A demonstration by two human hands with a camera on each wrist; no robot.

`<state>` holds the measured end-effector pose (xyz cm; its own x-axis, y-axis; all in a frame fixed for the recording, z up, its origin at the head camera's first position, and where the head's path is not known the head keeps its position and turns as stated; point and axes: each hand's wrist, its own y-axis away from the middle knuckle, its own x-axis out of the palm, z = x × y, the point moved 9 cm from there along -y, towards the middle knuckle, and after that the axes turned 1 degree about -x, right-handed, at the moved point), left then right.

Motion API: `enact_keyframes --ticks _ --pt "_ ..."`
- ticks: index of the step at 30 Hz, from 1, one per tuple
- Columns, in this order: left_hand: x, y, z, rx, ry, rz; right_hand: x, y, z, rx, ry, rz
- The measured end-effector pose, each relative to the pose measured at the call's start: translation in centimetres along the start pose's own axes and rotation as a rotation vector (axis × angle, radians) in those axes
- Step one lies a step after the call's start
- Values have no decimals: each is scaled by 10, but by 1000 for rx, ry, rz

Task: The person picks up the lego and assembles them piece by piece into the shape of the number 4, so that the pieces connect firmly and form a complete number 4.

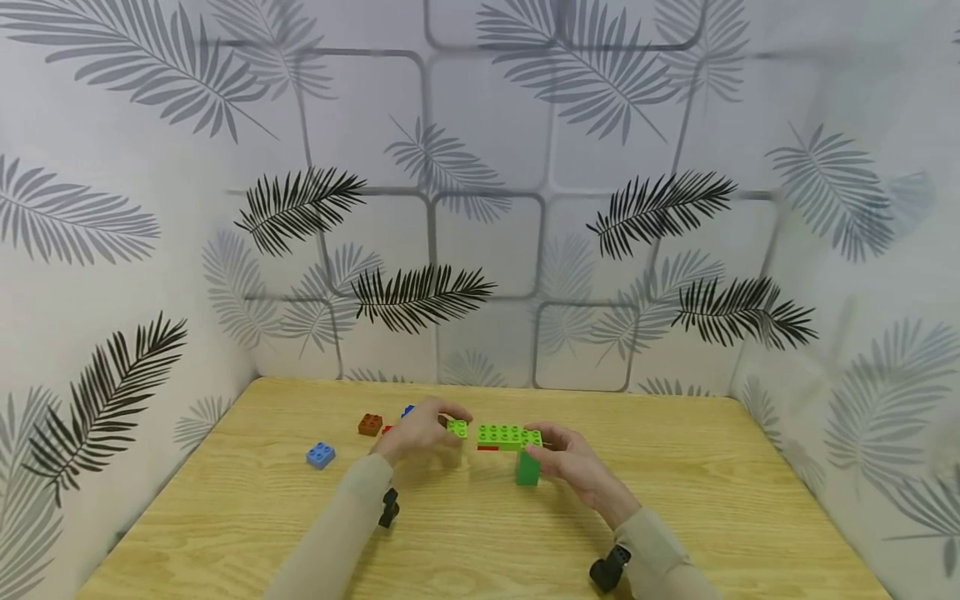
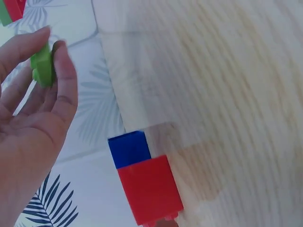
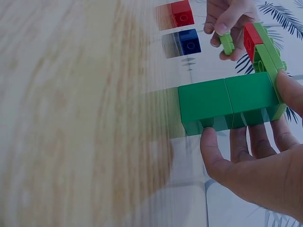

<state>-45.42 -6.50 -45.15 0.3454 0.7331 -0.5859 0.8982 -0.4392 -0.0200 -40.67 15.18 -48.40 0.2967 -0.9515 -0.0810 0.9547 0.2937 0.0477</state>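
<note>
My left hand (image 1: 422, 429) pinches a small lime-green building brick (image 1: 457, 428) between thumb and fingers, above the table; the left wrist view shows the same lime brick (image 2: 43, 68) from its side. A short gap to the right, my right hand (image 1: 573, 460) holds a brick structure. Its top is a long lime-green studded plate (image 1: 498, 435), resting at one end on two stacked dark green bricks (image 3: 206, 101). Under the plate's other part sits a red brick (image 3: 251, 40). My right thumb lies on the plate while the fingers touch the green bricks' side.
On the table's left half stand a light blue brick (image 1: 320, 455) and a brown brick (image 1: 370, 424). A dark blue brick (image 2: 130, 150) and a red brick (image 2: 150, 189) stand near my left hand. Leaf-patterned walls (image 1: 487, 242) rise behind the wooden table (image 1: 660, 500).
</note>
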Motion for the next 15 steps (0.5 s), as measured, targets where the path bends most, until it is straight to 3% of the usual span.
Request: enact_keyframes --ticks 15 --pt "-5 3 -20 89 295 -188 1 0 2 14 9 -21"
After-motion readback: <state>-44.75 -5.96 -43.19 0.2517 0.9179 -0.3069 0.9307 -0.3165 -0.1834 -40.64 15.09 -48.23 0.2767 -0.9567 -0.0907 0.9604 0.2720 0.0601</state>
